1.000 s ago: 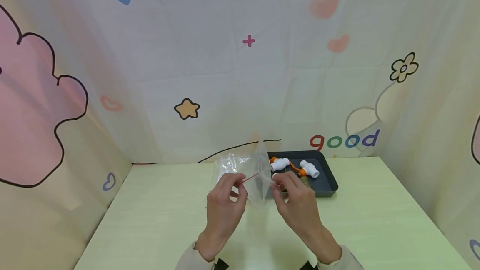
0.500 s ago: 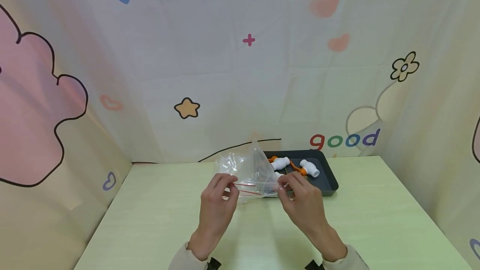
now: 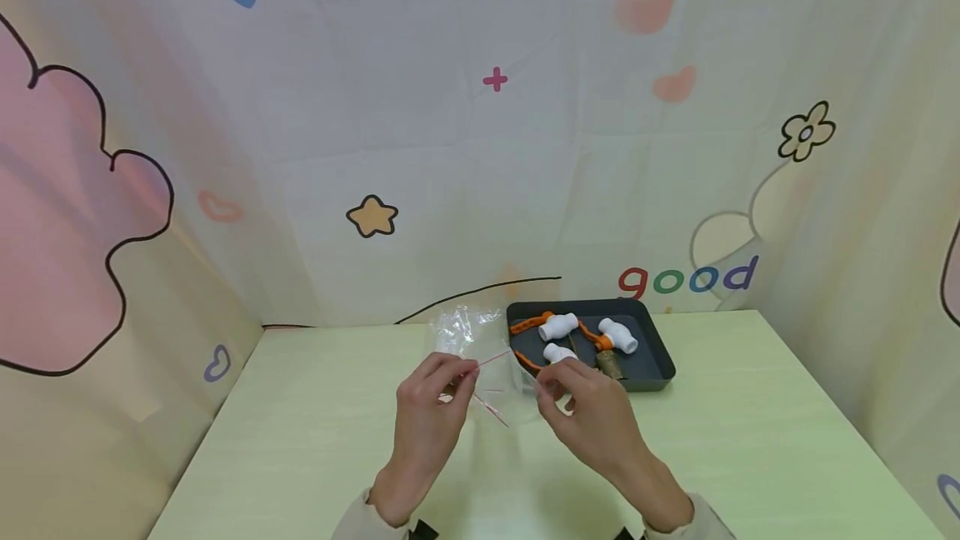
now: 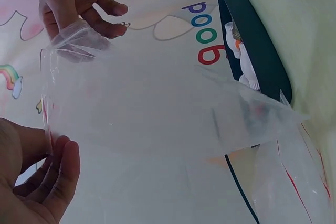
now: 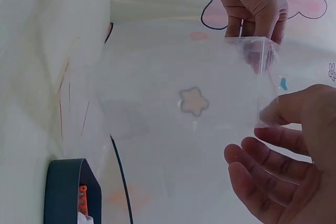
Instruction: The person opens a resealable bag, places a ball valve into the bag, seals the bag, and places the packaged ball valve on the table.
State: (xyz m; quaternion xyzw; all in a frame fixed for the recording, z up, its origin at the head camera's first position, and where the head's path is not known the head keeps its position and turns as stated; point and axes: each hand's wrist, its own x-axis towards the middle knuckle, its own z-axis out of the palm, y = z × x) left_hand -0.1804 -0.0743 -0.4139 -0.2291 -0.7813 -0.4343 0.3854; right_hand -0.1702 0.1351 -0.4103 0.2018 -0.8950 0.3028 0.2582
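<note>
A clear zip bag (image 4: 152,98) with a thin red line at its mouth is held up between the two hands. My left hand (image 3: 433,411) pinches one corner of the mouth between thumb and fingers. At the opposite corner my right hand (image 3: 596,419) pinches the film with thumb and forefinger, its other fingers loosely bent in the right wrist view. The bag looks flat and see-through, with the backdrop showing through it. Behind the left hand, more clear bags (image 3: 467,330) with red lines lie on the table.
A dark tray (image 3: 660,369) stands behind the right hand. In it lie several white fittings (image 3: 618,337) with orange handles, like small valves, and a brownish cylinder (image 3: 609,364). The pale table (image 3: 315,440) meets a printed cloth backdrop (image 3: 450,148).
The bag's raised, pointed end has dropped out of sight in front of the tray, uncovering the tray's left end. My left hand has shifted slightly left; both hands keep their pinch.
</note>
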